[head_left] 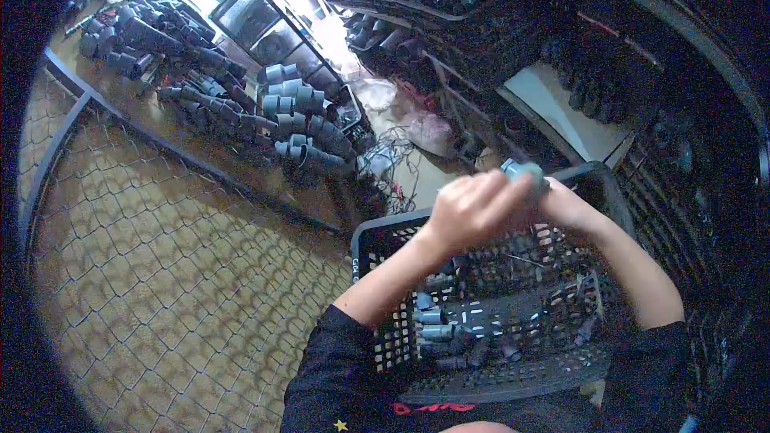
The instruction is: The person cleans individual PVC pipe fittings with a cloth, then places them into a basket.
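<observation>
Above a black plastic crate, my two hands meet at a grey-blue pipe fitting. The fingers of my left hand are curled against it from the left. My right hand closes on it from the other side, its fingers partly hidden behind the left hand and the fitting. Only the upper end of the fitting shows, and it is slightly blurred. Below, loose grey pipe fittings lie in the crate, mostly along its near left side, with small scraps among them.
Left of the crate stands a chain-link mesh panel in a dark frame. Behind it are heaps of grey pipe fittings and a black metal rack. Plastic bags and tangled cords lie beyond the crate. Dark shelving holding a pale board rises at right.
</observation>
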Demonstrator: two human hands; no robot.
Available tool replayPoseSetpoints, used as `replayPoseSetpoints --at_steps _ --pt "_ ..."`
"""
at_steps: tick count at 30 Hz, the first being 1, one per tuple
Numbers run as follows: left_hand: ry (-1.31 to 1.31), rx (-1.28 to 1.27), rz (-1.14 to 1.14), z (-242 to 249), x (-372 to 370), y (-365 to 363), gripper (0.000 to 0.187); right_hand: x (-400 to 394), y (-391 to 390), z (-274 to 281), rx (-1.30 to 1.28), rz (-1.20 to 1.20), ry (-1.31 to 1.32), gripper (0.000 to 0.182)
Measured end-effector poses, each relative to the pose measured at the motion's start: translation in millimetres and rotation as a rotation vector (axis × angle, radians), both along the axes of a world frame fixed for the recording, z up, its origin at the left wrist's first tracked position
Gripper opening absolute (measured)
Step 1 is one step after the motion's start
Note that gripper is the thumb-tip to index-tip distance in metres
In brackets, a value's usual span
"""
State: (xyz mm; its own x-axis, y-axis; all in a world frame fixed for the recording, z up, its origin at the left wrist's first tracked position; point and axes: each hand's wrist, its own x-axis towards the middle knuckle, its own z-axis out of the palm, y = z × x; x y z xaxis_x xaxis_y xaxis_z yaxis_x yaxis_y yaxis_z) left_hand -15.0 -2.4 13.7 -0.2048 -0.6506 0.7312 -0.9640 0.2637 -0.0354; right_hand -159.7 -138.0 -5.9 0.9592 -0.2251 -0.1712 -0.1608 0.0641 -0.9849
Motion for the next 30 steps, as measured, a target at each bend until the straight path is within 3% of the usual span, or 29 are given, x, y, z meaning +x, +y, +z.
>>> replayPoseSetpoints --at_steps 2,5,9,12,17,18,22,26,27,29,30 --pt "0.176 -0.016 0.066 -6.5 13.3 -5.0 0.048 5.0 5.0 -8.0 0.225 -0.013 -0.026 0.035" --pt "0.152 -0.008 -0.016 -12.3 2.8 0.8 0.05 2.8 1.0 -10.8 0.133 0.001 0.031 0.038" --pt "-0.012 -0.04 -0.099 -1.0 -4.9 3.8 0.048 -1.8 9.4 -14.0 -0.138 -0.1 -0.135 0.037" --pt "0.211 -0.035 0.064 1.3 4.5 -0.1 0.048 1.6 15.8 -0.9 -0.07 -0.085 -0.153 0.034" --pt "0.072 -0.092 -0.112 10.6 -14.7 10.0 0.042 5.0 19.9 15.7 -0.214 -0.226 -0.504 0.037" --pt "0.029 -0.081 -0.116 11.5 -13.1 10.5 0.042 4.3 24.9 21.5 -0.086 -0.27 -0.519 0.042" --pt "0.144 -0.079 0.017 -0.4 -4.6 1.2 0.042 4.8 23.6 19.7 -0.41 -0.429 -0.39 0.04" --pt "0.131 -0.106 -0.029 -8.2 -12.1 0.9 0.043 5.4 20.9 15.9 -0.402 -0.42 -0.38 0.038" --pt "-0.043 -0.058 -0.024 -6.0 -11.3 3.9 0.043 5.6 17.7 12.8 -0.353 -0.397 -0.383 0.037" --pt "-0.15 -0.03 -0.047 0.4 -12.8 7.0 0.044 7.4 14.8 5.6 -0.343 -0.372 -0.394 0.034" --pt "-0.058 -0.066 -0.023 -2.0 -7.5 4.9 0.044 9.4 15.7 4.0 -0.38 -0.374 -0.404 0.032"
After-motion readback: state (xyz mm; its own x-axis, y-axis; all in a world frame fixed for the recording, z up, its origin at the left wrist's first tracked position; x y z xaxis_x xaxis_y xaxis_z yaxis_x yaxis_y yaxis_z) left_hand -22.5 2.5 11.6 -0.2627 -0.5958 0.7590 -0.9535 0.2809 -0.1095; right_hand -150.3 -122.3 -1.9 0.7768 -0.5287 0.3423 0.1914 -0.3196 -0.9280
